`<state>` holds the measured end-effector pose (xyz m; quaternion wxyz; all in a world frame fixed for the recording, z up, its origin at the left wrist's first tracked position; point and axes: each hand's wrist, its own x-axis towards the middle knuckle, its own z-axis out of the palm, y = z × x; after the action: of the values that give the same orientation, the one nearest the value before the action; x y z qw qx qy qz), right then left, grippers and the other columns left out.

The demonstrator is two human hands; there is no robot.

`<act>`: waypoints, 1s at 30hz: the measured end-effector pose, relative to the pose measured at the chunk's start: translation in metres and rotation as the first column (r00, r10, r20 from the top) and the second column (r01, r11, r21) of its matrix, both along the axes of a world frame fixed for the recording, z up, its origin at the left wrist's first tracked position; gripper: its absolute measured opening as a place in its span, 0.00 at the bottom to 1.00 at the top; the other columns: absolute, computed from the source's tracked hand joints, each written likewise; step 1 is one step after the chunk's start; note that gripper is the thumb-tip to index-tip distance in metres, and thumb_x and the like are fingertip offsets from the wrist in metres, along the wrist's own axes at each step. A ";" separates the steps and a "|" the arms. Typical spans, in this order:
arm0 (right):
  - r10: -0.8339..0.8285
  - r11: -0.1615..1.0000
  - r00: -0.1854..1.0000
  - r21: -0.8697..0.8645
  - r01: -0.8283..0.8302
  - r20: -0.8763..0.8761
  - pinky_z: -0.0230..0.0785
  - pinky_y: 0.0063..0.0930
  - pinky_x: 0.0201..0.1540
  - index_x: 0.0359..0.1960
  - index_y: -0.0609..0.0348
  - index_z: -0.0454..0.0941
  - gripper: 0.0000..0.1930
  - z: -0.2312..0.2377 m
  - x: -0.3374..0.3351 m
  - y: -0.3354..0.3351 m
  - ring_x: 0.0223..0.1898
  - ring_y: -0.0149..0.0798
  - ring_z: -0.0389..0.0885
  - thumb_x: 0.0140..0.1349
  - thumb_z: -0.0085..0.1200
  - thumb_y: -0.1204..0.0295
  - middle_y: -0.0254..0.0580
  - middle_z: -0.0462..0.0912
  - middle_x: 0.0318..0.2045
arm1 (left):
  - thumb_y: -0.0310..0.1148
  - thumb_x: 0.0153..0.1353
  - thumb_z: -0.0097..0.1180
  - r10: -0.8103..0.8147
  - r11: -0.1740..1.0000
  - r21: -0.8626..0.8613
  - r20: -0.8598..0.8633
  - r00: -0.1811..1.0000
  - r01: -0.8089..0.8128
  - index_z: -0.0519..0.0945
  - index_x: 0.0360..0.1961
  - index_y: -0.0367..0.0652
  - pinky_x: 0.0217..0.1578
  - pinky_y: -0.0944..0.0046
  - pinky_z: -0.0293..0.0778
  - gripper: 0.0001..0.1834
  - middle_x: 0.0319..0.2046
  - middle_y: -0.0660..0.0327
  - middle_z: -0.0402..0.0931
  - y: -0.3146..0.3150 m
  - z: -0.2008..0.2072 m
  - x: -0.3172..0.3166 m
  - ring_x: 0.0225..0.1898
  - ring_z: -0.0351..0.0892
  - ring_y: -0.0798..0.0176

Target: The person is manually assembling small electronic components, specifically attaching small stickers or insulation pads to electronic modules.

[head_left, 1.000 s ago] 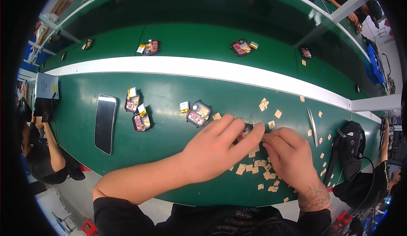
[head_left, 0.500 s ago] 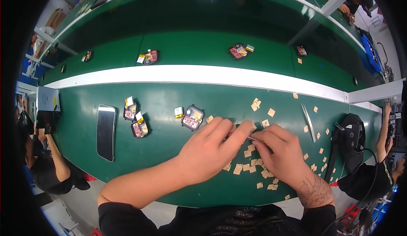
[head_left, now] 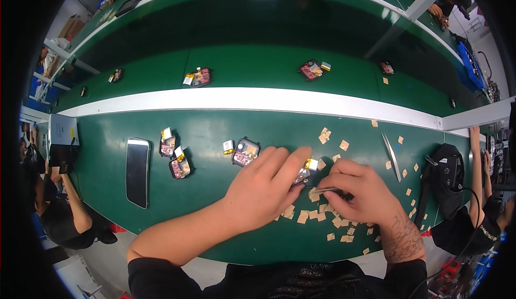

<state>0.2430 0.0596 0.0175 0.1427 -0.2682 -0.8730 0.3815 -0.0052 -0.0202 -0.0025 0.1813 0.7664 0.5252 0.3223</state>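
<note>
My left hand [head_left: 263,183] is closed round a small watch case [head_left: 302,176], mostly hidden by the fingers. A silver battery with a yellow end [head_left: 311,164] sticks out at its far side. Just to the right, my right hand [head_left: 361,194] pinches metal tweezers [head_left: 327,189], their tips pointing left toward the case. A tan square sticker [head_left: 314,194] shows at those tips; I cannot tell whether it is gripped or lies on the table. Many more tan stickers [head_left: 303,216] are scattered below and between my hands. Another open watch case [head_left: 246,152] lies beyond my left hand.
A phone [head_left: 137,173] and two open watch cases [head_left: 180,167] lie at left. Another pair of tweezers [head_left: 392,157] and a black bag [head_left: 446,173] are at right. A white rail [head_left: 258,99] crosses behind, with more cases past it. People sit at both sides.
My right hand has drawn back a little from the left, bringing the tweezers into plain sight. The case and battery in my left hand now show more. The whole view has shifted slightly.
</note>
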 end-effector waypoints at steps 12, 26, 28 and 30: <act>0.042 0.991 0.994 0.119 -0.053 0.099 0.76 0.40 0.32 0.34 0.56 0.80 0.15 0.002 0.003 0.001 0.29 0.47 0.81 0.67 0.70 0.59 0.38 0.75 0.30 | 0.28 0.53 0.78 -0.055 0.998 0.020 -0.017 0.998 0.055 0.75 0.68 0.38 0.45 0.50 0.80 0.40 0.43 0.50 0.76 0.002 0.002 -0.002 0.43 0.80 0.43; 0.031 0.938 0.999 0.344 -0.044 0.045 0.83 0.32 0.33 0.54 0.52 0.87 0.15 -0.013 -0.006 0.001 0.31 0.37 0.86 0.65 0.70 0.70 0.34 0.81 0.42 | 0.30 0.54 0.77 -0.107 0.994 0.001 0.008 0.994 0.107 0.77 0.64 0.40 0.45 0.50 0.80 0.35 0.44 0.53 0.79 0.005 0.000 -0.003 0.44 0.81 0.46; 0.091 0.935 0.996 0.345 -0.079 -0.017 0.82 0.32 0.32 0.54 0.53 0.87 0.14 -0.017 -0.005 0.002 0.30 0.38 0.86 0.67 0.69 0.72 0.35 0.81 0.41 | 0.30 0.54 0.77 -0.122 0.993 0.006 -0.004 0.993 0.122 0.78 0.61 0.40 0.45 0.50 0.80 0.33 0.44 0.54 0.79 0.004 -0.001 -0.003 0.44 0.81 0.46; 0.055 0.967 0.997 0.251 -0.040 -0.054 0.81 0.33 0.32 0.53 0.54 0.87 0.14 -0.017 -0.006 -0.002 0.30 0.39 0.86 0.67 0.68 0.73 0.36 0.82 0.40 | 0.30 0.54 0.77 -0.136 0.991 0.013 -0.015 0.991 0.136 0.79 0.59 0.40 0.46 0.50 0.80 0.31 0.44 0.55 0.79 0.005 -0.002 -0.004 0.44 0.81 0.47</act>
<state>0.2374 0.0578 0.0007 0.1924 -0.2156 -0.9155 0.2798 -0.0088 -0.0157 -0.0049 0.1935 0.8041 0.4707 0.3074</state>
